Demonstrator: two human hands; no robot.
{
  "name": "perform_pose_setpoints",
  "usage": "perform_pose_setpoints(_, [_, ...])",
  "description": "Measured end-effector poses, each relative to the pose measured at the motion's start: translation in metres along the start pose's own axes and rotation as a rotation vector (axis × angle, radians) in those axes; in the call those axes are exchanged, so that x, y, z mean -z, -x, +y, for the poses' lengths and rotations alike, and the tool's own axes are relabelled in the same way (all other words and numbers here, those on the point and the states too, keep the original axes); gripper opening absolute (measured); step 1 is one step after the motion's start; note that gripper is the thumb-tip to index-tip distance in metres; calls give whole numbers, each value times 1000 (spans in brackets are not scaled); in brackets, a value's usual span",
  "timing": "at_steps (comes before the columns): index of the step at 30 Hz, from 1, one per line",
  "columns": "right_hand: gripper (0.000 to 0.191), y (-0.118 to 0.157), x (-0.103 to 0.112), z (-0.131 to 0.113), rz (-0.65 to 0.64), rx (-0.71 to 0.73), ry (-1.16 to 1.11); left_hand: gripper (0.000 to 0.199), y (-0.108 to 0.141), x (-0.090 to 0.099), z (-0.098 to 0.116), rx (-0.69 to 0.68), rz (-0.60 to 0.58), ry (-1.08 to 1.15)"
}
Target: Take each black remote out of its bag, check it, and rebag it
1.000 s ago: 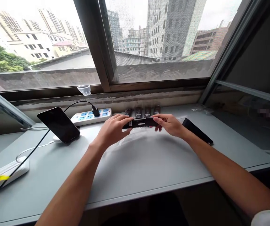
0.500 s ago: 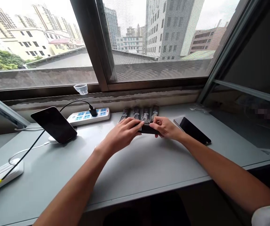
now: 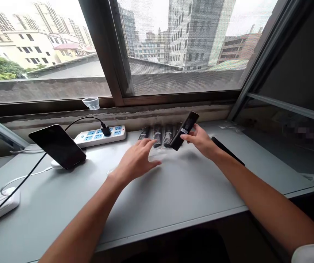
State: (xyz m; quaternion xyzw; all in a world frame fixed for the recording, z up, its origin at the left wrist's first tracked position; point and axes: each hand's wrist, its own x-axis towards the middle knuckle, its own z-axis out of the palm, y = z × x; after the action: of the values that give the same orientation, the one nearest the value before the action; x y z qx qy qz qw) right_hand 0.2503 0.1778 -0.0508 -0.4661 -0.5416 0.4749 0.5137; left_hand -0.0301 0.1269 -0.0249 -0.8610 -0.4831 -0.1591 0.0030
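Tilted above the grey desk (image 3: pixel 173 193), a black bar-shaped device (image 3: pixel 184 130) with a small white label is held by my right hand (image 3: pixel 200 140), thumb on its near side. My left hand (image 3: pixel 139 160) hovers left of it, thumb and fingers apart, holding nothing. Behind the hands lie several black items in clear plastic wrap, side by side; one of them (image 3: pixel 157 136) is just beyond my left fingertips. The device and my right hand partly hide the rightmost wrapped item.
A white power strip (image 3: pixel 100 136) with a black plug stands at the back. Left are a tablet (image 3: pixel 58 146) on a stand, cables and another white strip (image 3: pixel 3 204). A black phone (image 3: pixel 228 151) lies right. A clear plastic cup (image 3: pixel 91 103) is by the window.
The black device was level between both hands. My left hand has let go and spread its fingers, while my right hand has raised and tilted the device.
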Motion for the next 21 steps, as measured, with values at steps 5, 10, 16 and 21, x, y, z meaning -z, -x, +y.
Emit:
perform_pose_setpoints(5, [133, 5, 0, -2, 20, -33, 123, 62, 3, -7, -2, 60, -161, 19])
perform_pose_setpoints(10, [150, 7, -1, -2, 12, -31, 63, 57, 0, -3, 1, 47, -150, 88])
perform_pose_setpoints(16, [147, 14, -13, -1, 13, -37, -24, 67, 3, 0, 15, 53, -184, 462])
perform_pose_setpoints(21, [153, 22, -23, -4, -107, -64, -25, 62, 1, 4, 25, 49, -158, 647])
